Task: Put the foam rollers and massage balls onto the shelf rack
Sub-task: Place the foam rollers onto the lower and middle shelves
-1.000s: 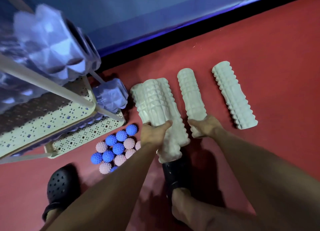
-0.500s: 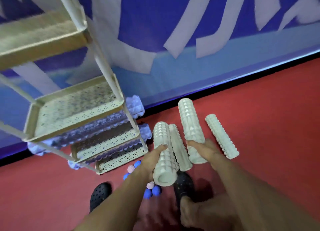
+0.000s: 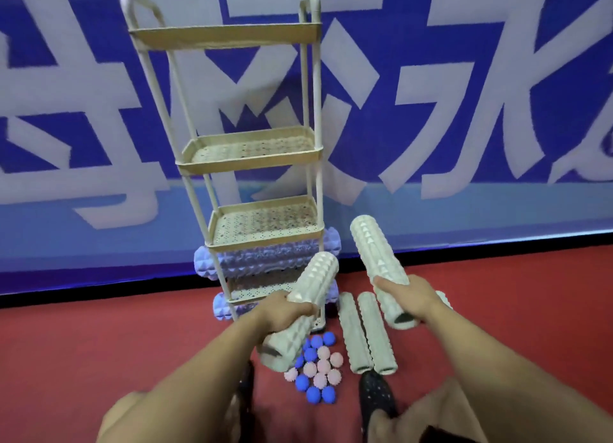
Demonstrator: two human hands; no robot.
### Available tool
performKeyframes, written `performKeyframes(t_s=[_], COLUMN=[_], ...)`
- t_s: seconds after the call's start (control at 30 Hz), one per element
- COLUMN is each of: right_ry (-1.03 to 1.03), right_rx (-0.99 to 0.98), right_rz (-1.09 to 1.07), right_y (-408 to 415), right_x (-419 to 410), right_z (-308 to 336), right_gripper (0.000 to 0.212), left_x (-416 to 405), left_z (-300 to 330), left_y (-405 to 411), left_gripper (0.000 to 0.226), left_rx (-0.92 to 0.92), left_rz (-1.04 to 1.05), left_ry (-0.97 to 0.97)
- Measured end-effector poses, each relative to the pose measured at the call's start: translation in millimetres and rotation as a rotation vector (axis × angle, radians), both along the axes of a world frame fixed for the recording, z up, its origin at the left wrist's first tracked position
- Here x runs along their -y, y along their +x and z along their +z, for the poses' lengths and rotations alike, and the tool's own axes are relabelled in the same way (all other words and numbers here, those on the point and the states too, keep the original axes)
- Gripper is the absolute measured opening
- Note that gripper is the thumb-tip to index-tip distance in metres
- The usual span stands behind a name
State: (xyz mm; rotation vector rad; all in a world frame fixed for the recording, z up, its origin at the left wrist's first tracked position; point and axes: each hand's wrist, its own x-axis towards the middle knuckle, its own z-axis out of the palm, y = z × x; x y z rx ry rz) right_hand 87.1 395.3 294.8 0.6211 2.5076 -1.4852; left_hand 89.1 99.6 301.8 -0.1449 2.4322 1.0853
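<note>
Now mid-carry | left hand point(image 3: 282, 313) clenched round white foam roller point(image 3: 303, 305), right hand point(image 3: 409, 298) round another point(image 3: 378, 260), both tilted toward 12 o'clock for sliding onto shelf rack point(image 3: 255, 150) tiers | massage balls point(image 3: 316, 366) heaped on floor point(image 3: 99, 343) at 6 o'clock of rack.

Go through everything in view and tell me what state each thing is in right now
Left hand: grips a white roller, lifted.
Right hand: grips another white roller, lifted.
Two white rollers: lying on the floor.
Massage balls: clustered on the floor.
Purple rollers: on the rack's lower tiers.
Rack: upright.
</note>
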Motion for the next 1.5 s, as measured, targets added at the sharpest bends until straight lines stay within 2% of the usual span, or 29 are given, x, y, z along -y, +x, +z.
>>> performKeyframes(t_s=[0.1, 0.2, 0.3, 0.43, 0.53, 0.7, 0.87, 0.97, 1.2, 1.5], right_ry=[0.145, 0.32, 0.494, 0.74, 0.912, 1.057, 1.135, 1.154, 1.237, 1.119], right_rx=[0.022, -0.009, -0.04, -0.134, -0.247, -0.307, -0.362, -0.41, -0.506, -0.27], right_rz=[0.183, 0.323, 0.402, 0.466, 0.504, 0.577, 0.671, 0.713, 0.747, 0.847], right_y=[-2, -3, -9, -18, -36, -82, -125, -151, -205, -264], right_x=[11, 27, 44, 74, 96, 130, 162, 177, 196, 210], right_z=[17, 35, 47, 73, 86, 89, 97, 102, 101, 96], right_gripper=[0.073, 0.064, 0.078, 0.07, 0.074, 0.077, 0.076, 0.072, 0.066, 0.065], left_x=[28, 55, 77, 97, 110, 134, 147, 150, 154, 160], left_z=[9, 14, 15, 14, 11, 0, -1, 2, 2, -21], left_y=[11, 19, 21, 20, 12, -21, -57, -74, -109, -137], left_gripper=[0.078, 0.074, 0.081, 0.074, 0.065, 0.075, 0.088, 0.085, 0.086, 0.084], left_rx=[-0.096, -0.178, -0.25, -0.311, -0.375, -0.491, -0.614, -0.676, -0.669, -0.683], left_rz=[-0.086, -0.167, -0.245, -0.295, -0.333, -0.454, -0.513, -0.503, -0.539, -0.551], left_ry=[-0.199, -0.367, -0.505, -0.568, -0.63, -0.739, -0.754, -0.731, -0.667, -0.59])
